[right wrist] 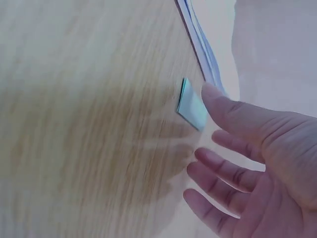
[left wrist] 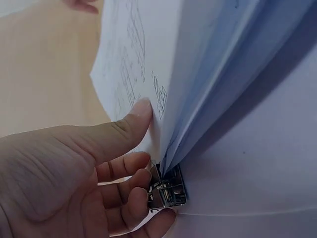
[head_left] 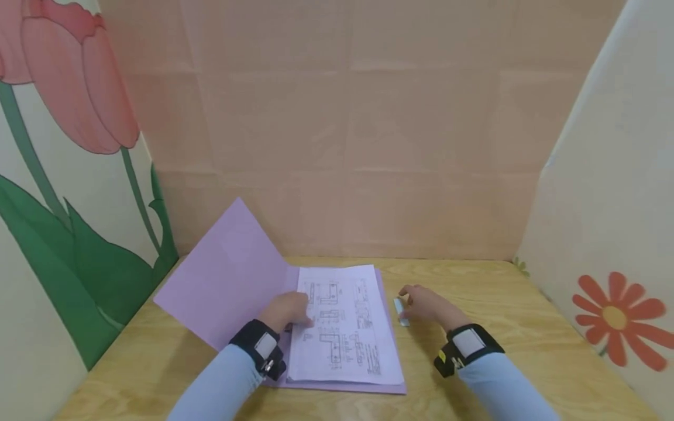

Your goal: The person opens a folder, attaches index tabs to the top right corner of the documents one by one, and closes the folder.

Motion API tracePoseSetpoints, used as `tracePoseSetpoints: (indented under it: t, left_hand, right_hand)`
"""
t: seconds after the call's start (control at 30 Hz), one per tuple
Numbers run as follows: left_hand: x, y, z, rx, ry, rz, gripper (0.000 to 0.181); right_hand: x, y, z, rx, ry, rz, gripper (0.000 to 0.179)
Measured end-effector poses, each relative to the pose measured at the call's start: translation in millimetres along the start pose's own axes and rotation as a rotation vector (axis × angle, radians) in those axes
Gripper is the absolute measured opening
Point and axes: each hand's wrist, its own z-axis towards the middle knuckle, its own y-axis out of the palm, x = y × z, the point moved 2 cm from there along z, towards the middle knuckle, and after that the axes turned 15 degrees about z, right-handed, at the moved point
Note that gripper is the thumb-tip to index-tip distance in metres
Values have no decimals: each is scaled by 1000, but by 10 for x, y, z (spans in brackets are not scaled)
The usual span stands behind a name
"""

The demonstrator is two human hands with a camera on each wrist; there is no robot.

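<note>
A lilac folder (head_left: pixel 226 275) lies open on the table, its front cover raised at the left. Inside is a stack of white sheets (head_left: pixel 368 327) printed with technical drawings. My left hand (head_left: pixel 286 310) is at the sheets' left edge. In the left wrist view its thumb presses on the top sheet while the other fingers curl against a metal clip (left wrist: pixel 171 188) at the folder's spine. Right of the folder lies a small, thin, pale-green rectangular pad (right wrist: pixel 192 105). My right hand (head_left: pixel 426 304) hovers close over it, fingers loosely bent, nothing held.
The wooden table (head_left: pixel 484 292) extends to both sides of the folder. Brown paper sheeting (head_left: pixel 342 146) covers the wall at the back. Side walls carry a painted tulip (head_left: pixel 79 82) at left and a red flower (head_left: pixel 613 318) at right.
</note>
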Motion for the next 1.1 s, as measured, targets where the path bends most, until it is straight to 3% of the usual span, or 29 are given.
tracePoseSetpoints:
  t: [0.1,0.27,0.4,0.5,0.67,0.8,0.93,1.1]
  left_hand:
    - [-6,19,11,-17,-25,-22,35]
    - [4,30,-4,-24,-42,-46,33]
    - [25,33,-27,-9,-36,-41,32]
    - [45,25,-33,1,-29,-37,32]
    - [71,-10,-59,10,-26,-33,32]
    - [81,-34,-98,13,-26,-10,32]
    - [78,-48,-128,18,-22,-13,33]
    - [70,-47,-122,23,-29,-52,35]
  right_hand:
    - [11,12,64,-40,38,54,50]
    - [-18,16,136,-73,90,55,37]
    - [-20,-10,181,-75,121,45,32]
    - [-14,-37,207,-51,132,114,33]
    - [-122,-80,180,61,4,378,34]
    - [-397,-94,43,114,-144,550,38]
    - [-683,-38,-126,29,-245,694,43]
    - [-894,60,-259,-89,-295,780,31]
